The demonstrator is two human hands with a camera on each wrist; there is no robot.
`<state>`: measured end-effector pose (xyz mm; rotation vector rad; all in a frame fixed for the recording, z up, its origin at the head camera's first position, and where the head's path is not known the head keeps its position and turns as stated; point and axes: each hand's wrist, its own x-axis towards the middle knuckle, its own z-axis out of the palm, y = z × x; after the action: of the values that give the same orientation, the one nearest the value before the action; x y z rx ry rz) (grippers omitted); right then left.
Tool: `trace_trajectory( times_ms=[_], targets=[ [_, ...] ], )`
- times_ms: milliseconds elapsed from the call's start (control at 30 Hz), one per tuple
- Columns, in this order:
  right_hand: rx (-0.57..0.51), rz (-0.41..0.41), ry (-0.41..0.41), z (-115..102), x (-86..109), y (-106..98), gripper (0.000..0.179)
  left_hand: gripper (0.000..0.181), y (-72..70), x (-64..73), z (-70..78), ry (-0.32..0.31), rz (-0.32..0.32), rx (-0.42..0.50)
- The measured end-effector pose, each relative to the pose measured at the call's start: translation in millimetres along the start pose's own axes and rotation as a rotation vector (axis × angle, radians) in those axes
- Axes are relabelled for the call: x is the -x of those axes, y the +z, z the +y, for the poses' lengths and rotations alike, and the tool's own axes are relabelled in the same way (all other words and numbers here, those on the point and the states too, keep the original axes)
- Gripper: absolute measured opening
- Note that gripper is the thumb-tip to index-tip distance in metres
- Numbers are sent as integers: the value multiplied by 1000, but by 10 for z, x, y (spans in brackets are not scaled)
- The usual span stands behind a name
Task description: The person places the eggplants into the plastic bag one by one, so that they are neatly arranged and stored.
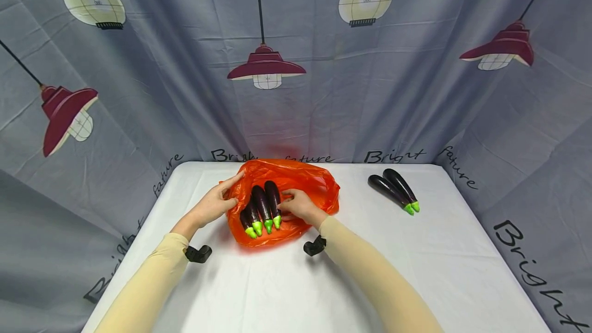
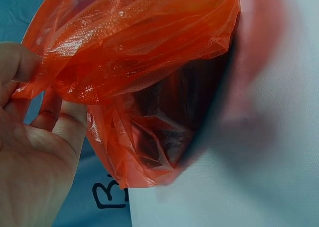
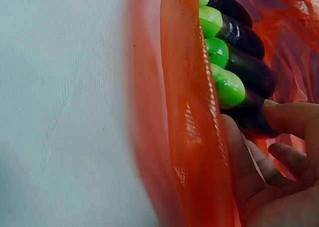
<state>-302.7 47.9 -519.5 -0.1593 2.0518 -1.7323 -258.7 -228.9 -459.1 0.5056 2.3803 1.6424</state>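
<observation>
An orange-red plastic bag [image 1: 319, 181] lies on its side with its mouth spread toward me. Several dark purple eggplants [image 1: 261, 204] with green stem ends rest in a row inside it. My left hand [image 1: 214, 204] grips the bag's left rim, the film caught between thumb and fingers in the left wrist view. Reaching into the mouth from the right, my right hand [image 1: 300, 205] holds the rightmost eggplant [image 3: 254, 116] by its side, thumb and fingers around it. Part of that hand's fingers is hidden behind the bag's front edge in the right wrist view.
Two more eggplants [image 1: 395, 191] lie side by side at the back right of the white table [image 1: 444, 261]. Behind the table hangs a grey-blue curtain [image 1: 296, 112] printed with lamps and lettering.
</observation>
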Motion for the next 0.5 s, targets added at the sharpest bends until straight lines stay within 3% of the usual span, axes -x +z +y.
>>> trace_trajectory(
  times_ms=[200,433,500],
  targets=[
    [18,-22,-20,-48,55,-88,62,80,-7,10,10,2,7,-11],
    [218,-19,-77,-89,191,-218,59,80,-8,15,6,6,12,-27],
    [221,-35,-79,-95,239,-258,60,80,-10,17,4,7,12,-30]
  ],
)
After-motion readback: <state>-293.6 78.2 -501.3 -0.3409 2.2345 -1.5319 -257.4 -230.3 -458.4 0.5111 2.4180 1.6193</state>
